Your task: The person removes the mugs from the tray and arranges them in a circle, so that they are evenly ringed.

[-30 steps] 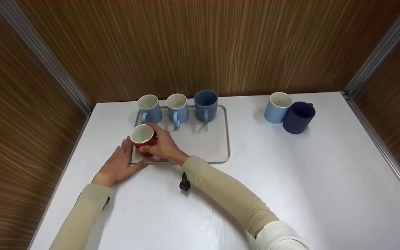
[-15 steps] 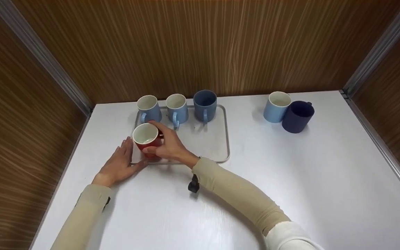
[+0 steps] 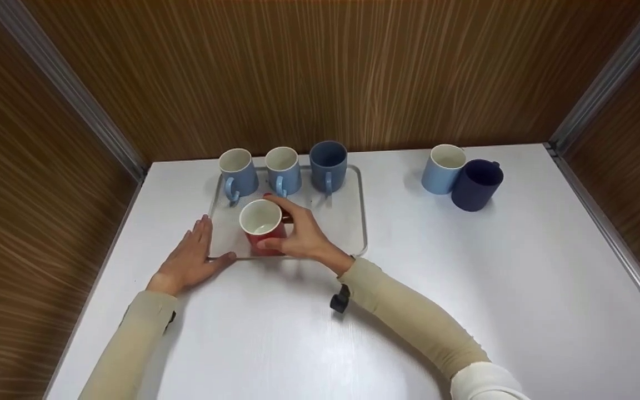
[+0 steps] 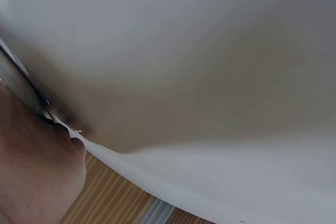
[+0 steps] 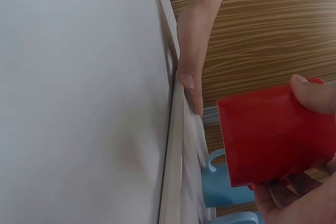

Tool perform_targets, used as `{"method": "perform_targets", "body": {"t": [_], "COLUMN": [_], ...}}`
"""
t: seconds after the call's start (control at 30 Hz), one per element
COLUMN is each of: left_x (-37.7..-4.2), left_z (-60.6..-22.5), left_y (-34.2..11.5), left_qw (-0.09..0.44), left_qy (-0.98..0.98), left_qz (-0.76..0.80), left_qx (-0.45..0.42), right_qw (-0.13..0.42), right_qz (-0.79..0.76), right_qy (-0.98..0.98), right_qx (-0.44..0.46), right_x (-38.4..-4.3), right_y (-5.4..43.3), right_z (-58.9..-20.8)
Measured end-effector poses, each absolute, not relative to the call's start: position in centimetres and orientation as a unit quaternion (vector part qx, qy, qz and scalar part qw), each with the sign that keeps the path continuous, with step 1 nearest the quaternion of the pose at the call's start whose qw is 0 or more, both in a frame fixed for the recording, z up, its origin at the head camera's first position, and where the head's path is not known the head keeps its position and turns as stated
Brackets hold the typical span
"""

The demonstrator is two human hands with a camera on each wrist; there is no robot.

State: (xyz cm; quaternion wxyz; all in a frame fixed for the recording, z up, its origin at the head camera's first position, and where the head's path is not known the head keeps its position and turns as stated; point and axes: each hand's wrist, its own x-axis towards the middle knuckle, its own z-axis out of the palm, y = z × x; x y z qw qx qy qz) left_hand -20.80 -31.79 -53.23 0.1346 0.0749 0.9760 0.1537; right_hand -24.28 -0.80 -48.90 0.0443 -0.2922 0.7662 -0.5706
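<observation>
My right hand (image 3: 304, 234) grips a red mug (image 3: 254, 239) with a white inside, thumb on the near side and fingers round the far side. The mug is over the front left part of a pale tray (image 3: 338, 225). In the right wrist view the mug's flat red base end faces the tray's rim, with a gap showing between. My left hand (image 3: 186, 262) lies at the tray's front left corner, fingers straight along the left side, thumb along the front edge. Along the tray's back stand two light blue mugs (image 3: 245, 180) and a darker blue mug (image 3: 335, 173), handles facing me.
To the right of the tray, on the white table (image 3: 436, 278), another light blue mug (image 3: 439, 179) stands close beside a dark navy mug (image 3: 473, 191). A wood-grain panel (image 3: 353, 78) rises behind the table, with others at both sides.
My right hand has carried the red mug rightward across the front of the tray, away from the left edge. My left hand has stayed at the tray's corner.
</observation>
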Motion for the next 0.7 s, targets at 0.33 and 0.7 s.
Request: {"method": "perform_targets", "body": {"t": [0.33, 0.7], "left_x": [-20.6, -20.7], "left_z": [-53.2, -53.4], "left_y": [-31.9, -31.8], "left_qw": [0.136, 0.13], "left_qy": [0.976, 0.975], "left_qz": [0.15, 0.157], "left_qx": [0.082, 0.084], "right_qw": [0.024, 0.019], "right_qz": [-0.572, -0.592], "right_qy": [0.759, 0.744], "right_qx": [-0.311, -0.308], "right_x": [-23.6, -23.9], "right_y": [4.7, 10.8], "right_z": [-48.5, -47.9]}}
